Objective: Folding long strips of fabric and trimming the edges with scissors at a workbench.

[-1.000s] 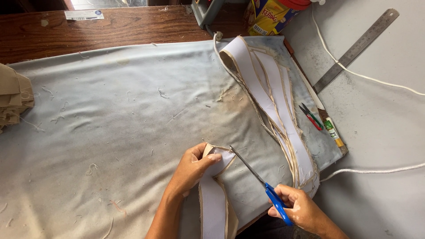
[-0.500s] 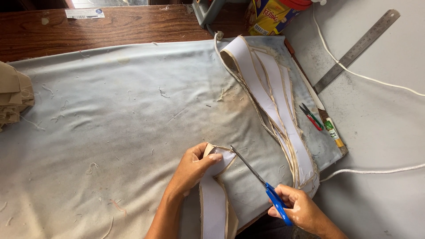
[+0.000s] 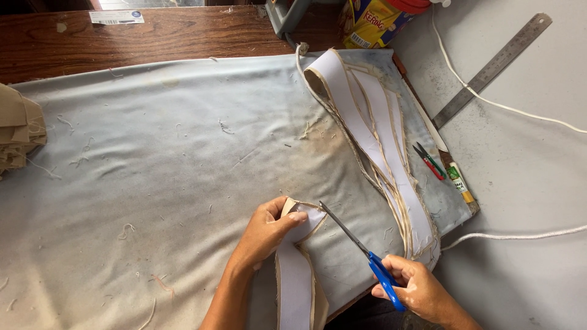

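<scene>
My left hand point(image 3: 266, 231) pinches the upper end of a white fabric strip with beige edging point(image 3: 295, 275) that hangs down toward me over the near table edge. My right hand point(image 3: 416, 290) grips blue-handled scissors point(image 3: 361, 252). Their blades point up-left and the tips meet the strip's end just right of my left fingers. A pile of similar long white and beige strips point(image 3: 373, 134) lies to the right on the pale grey cloth point(image 3: 159, 159) that covers the table.
A metal ruler point(image 3: 492, 70) and a white cord point(image 3: 507, 235) lie on the grey surface at right. Red and green pens point(image 3: 429, 161) and a glue stick point(image 3: 460, 183) sit by the cloth's right edge. Folded beige fabric point(image 3: 18, 131) lies far left.
</scene>
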